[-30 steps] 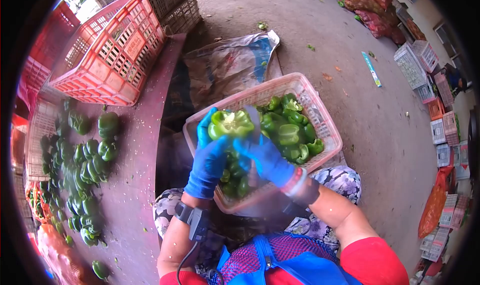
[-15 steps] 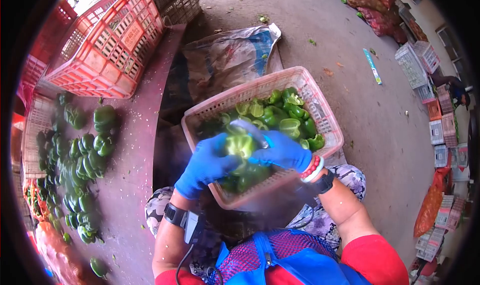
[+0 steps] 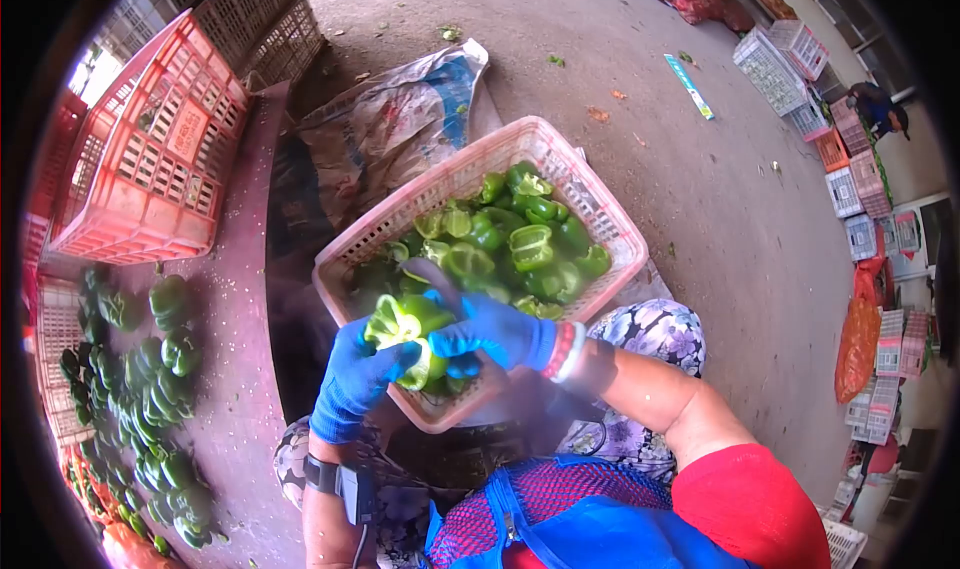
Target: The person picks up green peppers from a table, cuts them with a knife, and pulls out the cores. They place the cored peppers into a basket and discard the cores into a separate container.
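Both hands gloved, both occupied. Left hand (image 3: 352, 374) cups a green pepper (image 3: 410, 321) from the near left, fingers curled round it, likely to steady it while the other side stays free. Right hand (image 3: 500, 334) comes in opposite, thumb against the pepper's flank; fingers close on what looks like a knife (image 3: 432, 273), blade blurred, handle hidden. Blade points away from the body, toward the crate's left corner; probably held so as to keep the edge clear of the left hand. Pepper sits in the air above the near-left edge of the pink crate (image 3: 625, 239), presumably so that anything dropped falls inside. Its pale, ribbed cut side faces up and toward the crate's left corner; long axis seems to run from there back toward the right hand, though fingers cover much of it and the exact tilt cannot be told. Cut peppers (image 3: 530, 247) lie at mixed angles in the crate, no common direction. Whole peppers (image 3: 165, 399) spread over the bench (image 3: 240, 339), in from its right edge, seemingly within left-hand reach. Red crate (image 3: 170, 159) stands toward the bench's far end.
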Motion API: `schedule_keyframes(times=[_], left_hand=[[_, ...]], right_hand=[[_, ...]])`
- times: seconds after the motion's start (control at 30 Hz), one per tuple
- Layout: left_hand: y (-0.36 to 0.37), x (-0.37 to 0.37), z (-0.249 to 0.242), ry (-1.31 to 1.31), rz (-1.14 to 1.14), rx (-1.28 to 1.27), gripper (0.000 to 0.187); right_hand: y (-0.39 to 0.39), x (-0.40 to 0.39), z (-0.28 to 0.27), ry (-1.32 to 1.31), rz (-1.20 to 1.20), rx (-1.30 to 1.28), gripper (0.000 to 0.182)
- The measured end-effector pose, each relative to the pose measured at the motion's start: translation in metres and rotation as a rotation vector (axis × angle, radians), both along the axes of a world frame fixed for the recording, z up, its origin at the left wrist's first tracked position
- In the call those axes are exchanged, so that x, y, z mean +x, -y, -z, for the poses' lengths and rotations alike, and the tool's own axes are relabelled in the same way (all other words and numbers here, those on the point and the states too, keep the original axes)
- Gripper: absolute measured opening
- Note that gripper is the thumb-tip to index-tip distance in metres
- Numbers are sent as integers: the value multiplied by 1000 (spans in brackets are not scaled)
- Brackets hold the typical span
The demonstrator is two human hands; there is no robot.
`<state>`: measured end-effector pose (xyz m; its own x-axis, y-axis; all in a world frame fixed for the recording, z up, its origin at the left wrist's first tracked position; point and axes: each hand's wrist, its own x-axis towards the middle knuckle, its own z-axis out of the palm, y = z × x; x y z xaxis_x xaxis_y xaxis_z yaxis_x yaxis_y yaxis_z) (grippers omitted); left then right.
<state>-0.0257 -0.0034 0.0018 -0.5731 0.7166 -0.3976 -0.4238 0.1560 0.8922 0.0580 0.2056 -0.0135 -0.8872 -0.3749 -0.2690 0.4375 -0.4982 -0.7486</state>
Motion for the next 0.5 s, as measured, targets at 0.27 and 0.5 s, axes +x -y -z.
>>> schedule_keyframes(times=[0.27, 0.5], left_hand=[[-6, -2, 24, -149, -285, 292, 36], [-10, -5, -5, -91, -255, 52, 37]], right_hand=[[17, -12, 26, 240, 130, -368, 42], [-2, -30, 0, 20, 96, 154, 30]])
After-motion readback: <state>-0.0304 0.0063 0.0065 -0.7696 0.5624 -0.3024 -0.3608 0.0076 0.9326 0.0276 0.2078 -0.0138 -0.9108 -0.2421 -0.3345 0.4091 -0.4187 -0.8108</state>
